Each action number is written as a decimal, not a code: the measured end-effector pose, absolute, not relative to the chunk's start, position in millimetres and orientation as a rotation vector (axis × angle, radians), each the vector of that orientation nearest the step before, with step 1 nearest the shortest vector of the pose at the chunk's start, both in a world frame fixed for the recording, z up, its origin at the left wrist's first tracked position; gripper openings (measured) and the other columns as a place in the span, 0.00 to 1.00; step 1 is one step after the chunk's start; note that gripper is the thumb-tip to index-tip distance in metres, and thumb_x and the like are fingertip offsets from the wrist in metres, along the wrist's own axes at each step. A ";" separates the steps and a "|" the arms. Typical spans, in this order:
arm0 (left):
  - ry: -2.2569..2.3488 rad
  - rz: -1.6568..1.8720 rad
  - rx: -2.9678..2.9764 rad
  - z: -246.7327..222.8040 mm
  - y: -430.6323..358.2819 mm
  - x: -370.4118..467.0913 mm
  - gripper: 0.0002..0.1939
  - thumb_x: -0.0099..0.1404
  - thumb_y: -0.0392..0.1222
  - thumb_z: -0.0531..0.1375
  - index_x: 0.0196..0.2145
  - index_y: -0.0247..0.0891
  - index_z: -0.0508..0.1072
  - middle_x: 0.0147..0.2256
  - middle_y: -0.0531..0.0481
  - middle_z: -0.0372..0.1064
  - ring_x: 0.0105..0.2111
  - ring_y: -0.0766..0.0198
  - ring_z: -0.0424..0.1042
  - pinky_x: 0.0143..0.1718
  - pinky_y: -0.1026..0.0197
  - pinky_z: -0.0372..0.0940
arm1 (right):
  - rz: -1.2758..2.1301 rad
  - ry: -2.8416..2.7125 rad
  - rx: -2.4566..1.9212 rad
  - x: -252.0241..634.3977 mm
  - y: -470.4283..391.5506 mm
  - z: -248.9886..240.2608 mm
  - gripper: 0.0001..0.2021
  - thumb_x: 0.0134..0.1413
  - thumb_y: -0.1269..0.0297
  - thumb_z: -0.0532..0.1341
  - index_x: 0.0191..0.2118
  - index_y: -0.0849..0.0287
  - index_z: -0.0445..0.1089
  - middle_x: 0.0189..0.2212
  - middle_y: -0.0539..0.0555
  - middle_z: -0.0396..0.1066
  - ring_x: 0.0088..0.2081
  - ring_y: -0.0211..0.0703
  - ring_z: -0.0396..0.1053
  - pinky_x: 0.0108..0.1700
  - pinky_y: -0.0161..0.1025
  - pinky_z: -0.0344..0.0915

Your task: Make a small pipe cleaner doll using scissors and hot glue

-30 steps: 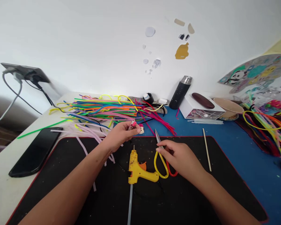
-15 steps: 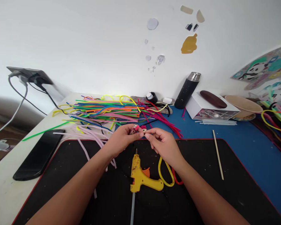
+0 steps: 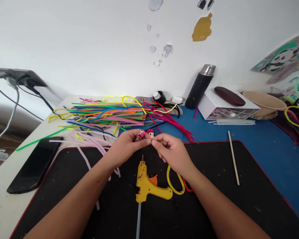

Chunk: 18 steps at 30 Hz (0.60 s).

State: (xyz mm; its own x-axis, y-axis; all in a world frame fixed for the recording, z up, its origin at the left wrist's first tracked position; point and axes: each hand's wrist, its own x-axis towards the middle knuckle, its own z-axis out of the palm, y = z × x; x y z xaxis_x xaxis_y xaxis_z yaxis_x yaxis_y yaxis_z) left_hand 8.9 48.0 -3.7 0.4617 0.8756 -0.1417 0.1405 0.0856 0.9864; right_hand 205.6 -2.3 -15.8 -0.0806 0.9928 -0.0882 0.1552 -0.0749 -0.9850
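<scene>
Both hands meet above the back part of the black mat. My left hand [image 3: 126, 146] is pinched closed round a small red and white figure [image 3: 140, 134]. A second small figure [image 3: 150, 133], with a pinkish-red top and a pale face, stands up between the two hands' fingertips. My right hand [image 3: 173, 151] is closed too, thumb and forefinger pinched at the base of that second figure. Just below the hands lies a yellow glue gun [image 3: 144, 187] with an orange trigger. Yellow-handled scissors [image 3: 171, 186] rest partly under my right forearm.
A pile of colourful pipe cleaners [image 3: 109, 113] spreads behind the hands. A phone [image 3: 36, 166] lies left. On the right are a wooden stick [image 3: 233, 157], a black flask [image 3: 199, 88], a white box [image 3: 209, 104] and a bowl [image 3: 264, 99]. A black mat [image 3: 201, 212] lies underneath.
The camera view has shifted, so the wall and desk items appear higher. Both hands keep their pinches, and the pale face of the second figure shows more clearly.
</scene>
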 end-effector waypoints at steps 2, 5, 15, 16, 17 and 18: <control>0.970 0.698 1.381 -1.8 47.8 9.2 0.20 0.60 0.57 0.74 0.35 0.37 0.80 0.23 0.59 0.62 0.25 0.68 0.56 0.29 0.63 0.55 | 1.257 -1.338 -1.341 206.3 -3.3 -15.1 0.12 0.63 0.52 0.66 0.38 0.56 0.75 0.17 0.41 0.64 0.16 0.34 0.57 0.21 0.34 0.53; 0.976 0.702 1.382 0.7 48.0 8.4 0.22 0.60 0.60 0.73 0.37 0.36 0.81 0.23 0.58 0.61 0.24 0.68 0.56 0.28 0.64 0.53 | 1.268 -1.309 -1.338 207.7 -5.0 -14.0 0.12 0.63 0.51 0.66 0.37 0.56 0.74 0.16 0.41 0.62 0.17 0.34 0.57 0.21 0.35 0.53; 0.966 0.610 1.478 2.5 47.4 9.0 0.18 0.57 0.54 0.75 0.34 0.37 0.81 0.30 0.55 0.72 0.31 0.64 0.64 0.37 0.62 0.61 | 1.284 -1.302 -1.339 210.3 -11.5 -14.3 0.14 0.62 0.50 0.67 0.37 0.56 0.75 0.16 0.40 0.60 0.17 0.34 0.57 0.22 0.36 0.52; 0.957 0.605 1.483 1.8 47.3 8.9 0.18 0.57 0.54 0.75 0.34 0.37 0.81 0.30 0.55 0.72 0.32 0.64 0.64 0.38 0.62 0.62 | 1.280 -1.303 -1.338 210.0 -11.9 -14.3 0.13 0.62 0.50 0.67 0.37 0.56 0.75 0.16 0.40 0.60 0.17 0.34 0.56 0.22 0.36 0.52; 0.952 0.601 1.486 1.3 47.1 8.8 0.18 0.57 0.54 0.75 0.34 0.37 0.81 0.30 0.55 0.71 0.32 0.64 0.64 0.38 0.62 0.62 | 1.278 -1.304 -1.335 209.7 -12.2 -14.4 0.13 0.62 0.50 0.67 0.37 0.56 0.75 0.16 0.40 0.60 0.17 0.34 0.56 0.22 0.36 0.52; 0.951 0.599 1.489 1.0 47.0 8.7 0.17 0.58 0.54 0.75 0.34 0.37 0.80 0.29 0.55 0.70 0.31 0.65 0.63 0.38 0.62 0.62 | 1.279 -1.304 -1.331 209.4 -12.4 -14.5 0.13 0.62 0.51 0.67 0.37 0.56 0.75 0.17 0.40 0.60 0.17 0.34 0.56 0.22 0.36 0.52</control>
State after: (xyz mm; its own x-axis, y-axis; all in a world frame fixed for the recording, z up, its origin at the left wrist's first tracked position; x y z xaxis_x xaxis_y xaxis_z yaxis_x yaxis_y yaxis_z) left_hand 8.7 47.0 1.0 0.5317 0.8322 -0.1572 0.2177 0.0450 0.9750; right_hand 209.4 -12.4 -14.5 -0.0685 0.9927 -0.0997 0.1190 -0.0911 -0.9887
